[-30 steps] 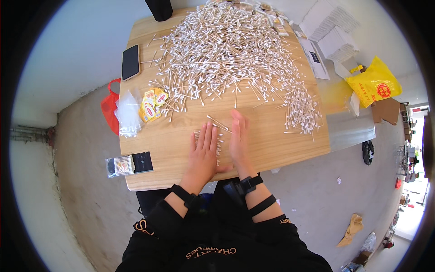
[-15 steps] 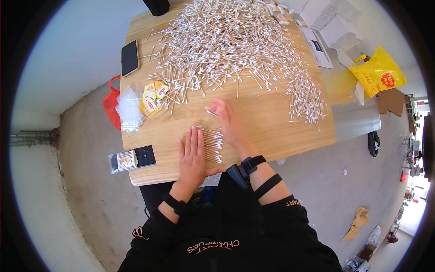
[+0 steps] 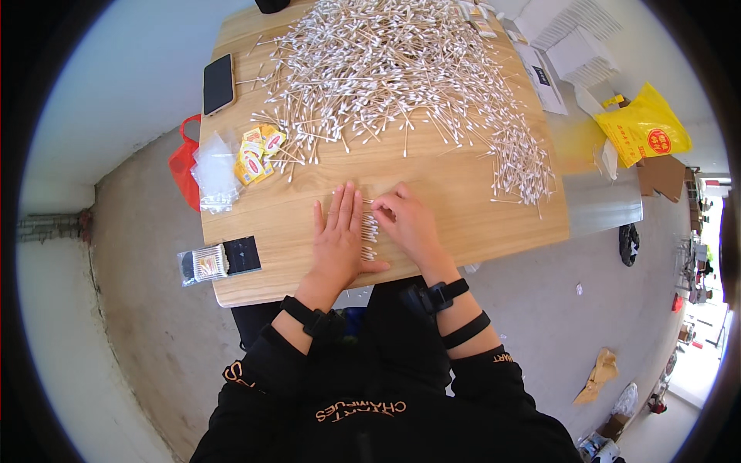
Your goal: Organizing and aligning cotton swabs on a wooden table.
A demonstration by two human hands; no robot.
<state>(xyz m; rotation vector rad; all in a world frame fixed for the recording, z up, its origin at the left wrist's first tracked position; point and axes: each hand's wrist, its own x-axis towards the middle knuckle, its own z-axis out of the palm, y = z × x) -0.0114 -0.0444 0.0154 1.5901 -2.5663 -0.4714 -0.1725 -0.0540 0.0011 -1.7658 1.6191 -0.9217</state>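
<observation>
Orange lettering [image 3: 360, 410] crosses the black top [image 3: 370, 440]; a red emblem [image 3: 659, 141] (round, lettered) marks the yellow bag [image 3: 648, 109].

White-tipped tan swabs [image 3: 401, 73], wood-grained table [image 3: 482, 212]

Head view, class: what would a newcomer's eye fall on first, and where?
The great heap of cotton swabs would probably strike first, spread across the far part of the wooden table. Next comes the bright yellow bag beyond the table's right side. Near the front edge, the left hand lies flat over a short row of swabs.
</observation>
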